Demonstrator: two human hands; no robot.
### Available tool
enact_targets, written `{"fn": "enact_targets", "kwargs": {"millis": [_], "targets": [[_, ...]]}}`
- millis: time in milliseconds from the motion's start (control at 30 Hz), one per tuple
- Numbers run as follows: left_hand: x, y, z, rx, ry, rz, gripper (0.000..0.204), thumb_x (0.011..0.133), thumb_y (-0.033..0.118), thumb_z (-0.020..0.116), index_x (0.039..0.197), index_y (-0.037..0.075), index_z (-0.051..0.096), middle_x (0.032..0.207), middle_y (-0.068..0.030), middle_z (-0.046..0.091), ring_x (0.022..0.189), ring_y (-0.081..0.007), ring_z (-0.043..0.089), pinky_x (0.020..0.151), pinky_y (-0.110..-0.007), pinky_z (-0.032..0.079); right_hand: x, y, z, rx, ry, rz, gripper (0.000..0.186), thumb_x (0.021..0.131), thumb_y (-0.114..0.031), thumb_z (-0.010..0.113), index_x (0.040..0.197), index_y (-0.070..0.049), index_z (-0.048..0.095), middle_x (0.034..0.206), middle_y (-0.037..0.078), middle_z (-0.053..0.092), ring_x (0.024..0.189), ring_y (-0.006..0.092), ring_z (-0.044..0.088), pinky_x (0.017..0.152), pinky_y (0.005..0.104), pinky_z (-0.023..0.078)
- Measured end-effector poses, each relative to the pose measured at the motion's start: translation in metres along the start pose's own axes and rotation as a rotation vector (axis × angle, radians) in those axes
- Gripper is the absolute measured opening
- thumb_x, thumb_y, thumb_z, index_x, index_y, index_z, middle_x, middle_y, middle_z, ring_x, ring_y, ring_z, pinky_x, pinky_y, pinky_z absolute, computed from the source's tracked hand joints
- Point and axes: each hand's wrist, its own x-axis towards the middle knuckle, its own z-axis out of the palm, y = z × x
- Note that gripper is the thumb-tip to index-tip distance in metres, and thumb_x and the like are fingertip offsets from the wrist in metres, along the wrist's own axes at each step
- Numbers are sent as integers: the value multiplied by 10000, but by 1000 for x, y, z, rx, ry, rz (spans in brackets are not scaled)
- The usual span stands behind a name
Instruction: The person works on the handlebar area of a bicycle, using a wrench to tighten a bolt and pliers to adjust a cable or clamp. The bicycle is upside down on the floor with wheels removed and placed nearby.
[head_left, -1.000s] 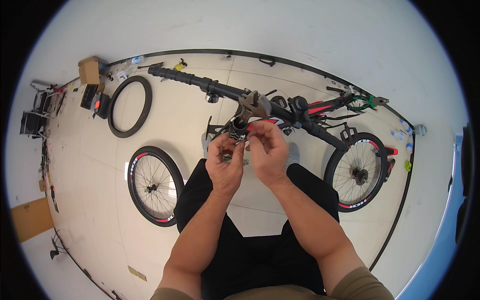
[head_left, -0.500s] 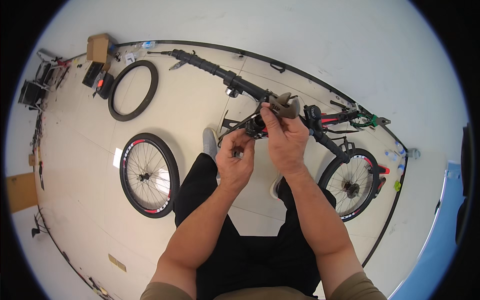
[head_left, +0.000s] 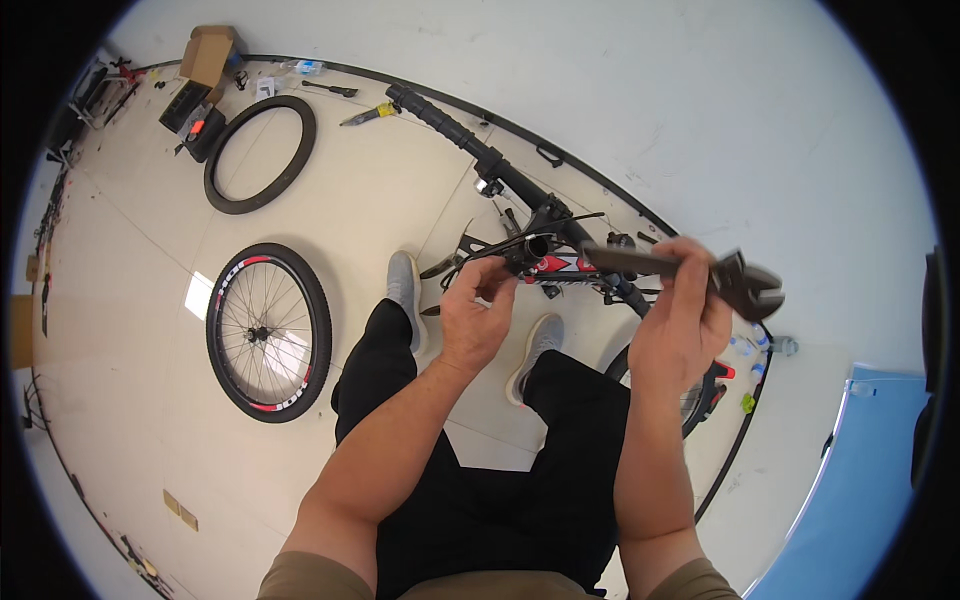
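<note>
My left hand [head_left: 478, 316] grips a dark metal fitting [head_left: 524, 254] on the bicycle; its fingertips partly hide what they hold. My right hand [head_left: 680, 330] holds a large adjustable wrench [head_left: 750, 285] out to the right of that fitting, its jaws pointing right and its handle reaching back toward the bike. The black, red and white bicycle frame [head_left: 566, 264] lies across in front of me, with a long black bar [head_left: 443, 120] angled up to the left.
A wheel with red-and-white rim [head_left: 268, 332] lies at left; a loose tyre [head_left: 260, 155] lies behind it. An open cardboard box [head_left: 205, 60], black case [head_left: 200, 135] and small tools [head_left: 370, 115] sit along the back wall [head_left: 680, 90]. My shoes [head_left: 402, 285] flank the bike's near side.
My right hand has lifted the wrench off the fitting and moved it down and to the right. My left hand stays at the fitting. The view has turned, shifting the floor items.
</note>
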Motion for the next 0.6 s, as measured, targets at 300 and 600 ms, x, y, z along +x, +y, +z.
{"fn": "enact_targets", "kwargs": {"millis": [300, 600], "targets": [[2, -4, -6, -351, -55, -447, 128, 926, 88, 690, 1035, 26, 665, 982, -68, 721, 803, -116, 654, 721, -269, 530, -120, 27, -66, 166, -57, 1004, 165, 1032, -146, 528, 1103, 0, 555, 727, 23, 469, 570, 119, 426, 498, 289, 382], [5, 0, 1, -859, -252, -797, 159, 959, 199, 689, 1075, 93, 673, 1012, -27, 711, 844, -112, 625, 776, -320, 523, -176, 68, -61, -69, -18, 1334, 41, 920, -95, 614, 943, -69, 593, 679, -22, 465, 494, 80, 384, 444, 263, 313]]}}
